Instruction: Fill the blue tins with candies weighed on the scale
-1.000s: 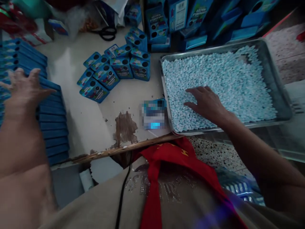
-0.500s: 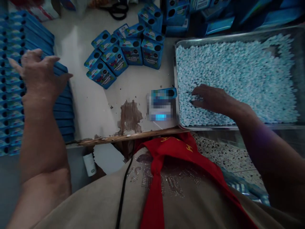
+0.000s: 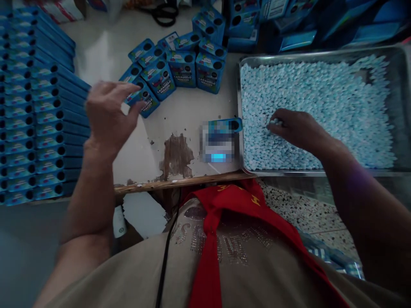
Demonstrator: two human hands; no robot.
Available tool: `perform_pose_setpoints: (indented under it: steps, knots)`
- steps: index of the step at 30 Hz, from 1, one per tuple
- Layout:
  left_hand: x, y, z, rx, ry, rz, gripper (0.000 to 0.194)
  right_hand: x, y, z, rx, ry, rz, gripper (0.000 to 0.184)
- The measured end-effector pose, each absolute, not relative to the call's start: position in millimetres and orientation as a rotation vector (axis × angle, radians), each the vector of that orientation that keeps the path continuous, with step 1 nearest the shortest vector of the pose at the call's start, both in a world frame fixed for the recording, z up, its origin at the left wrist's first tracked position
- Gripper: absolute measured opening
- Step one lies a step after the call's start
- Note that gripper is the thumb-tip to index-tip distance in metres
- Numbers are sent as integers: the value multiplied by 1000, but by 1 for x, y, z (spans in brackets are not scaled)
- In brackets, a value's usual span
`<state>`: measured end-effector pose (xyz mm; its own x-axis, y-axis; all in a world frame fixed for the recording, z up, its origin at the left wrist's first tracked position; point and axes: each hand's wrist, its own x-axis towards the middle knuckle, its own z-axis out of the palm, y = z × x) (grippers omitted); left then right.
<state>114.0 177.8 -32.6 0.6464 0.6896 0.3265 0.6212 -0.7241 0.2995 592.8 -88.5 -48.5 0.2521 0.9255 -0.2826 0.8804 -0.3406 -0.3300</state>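
Observation:
My left hand [image 3: 111, 113] is in the air, thumb and fingers apart, holding nothing. It hovers in front of the nearest blue candy box [image 3: 148, 105], partly hiding it. Over the metal tray [image 3: 321, 173], my right hand [image 3: 293, 128] has its fingers closed on a few of the pale blue candies [image 3: 337, 98], which show at the fingertips. Between the hands, a blue box [image 3: 221, 125] sits on a small device with a lit blue display [image 3: 218, 157]; the device is blurred out.
Long rows of stacked blue boxes [image 3: 48, 124] line the left side. Several boxes reading "Caramelo Macizo" [image 3: 181, 70] stand mid-table. Black scissors [image 3: 165, 13] lie at the back, and more blue packaging [image 3: 298, 39] is behind the tray. The worn wooden table edge [image 3: 180, 182] runs in front.
My left hand has moved right, away from the stacked rows toward the standing boxes. My right hand's fingers have closed and lifted a few candies. The view has shifted slightly.

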Motion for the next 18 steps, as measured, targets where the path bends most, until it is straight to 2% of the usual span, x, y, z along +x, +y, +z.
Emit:
perform_pose_setpoints:
  steps: [3,7,9,12,18]
  knots:
    - [140,152,-54,2671,829,701,44,589,-81,-55,-2292,-1560,893,10]
    - [164,130,-81,2581,770,753,22,585,-75,-49,-2125,-1383,1164,19]
    - [170,127,-91,2521,874,706,20,578,-71,-37,-2050,-1340,1200,21]
    - [178,129,-105,2437,1008,654,25,562,-59,-11,-1981,-1460,1141,26]
    - [188,138,-141,2332,1076,742,25,527,-32,26,-1967,-1946,827,13]
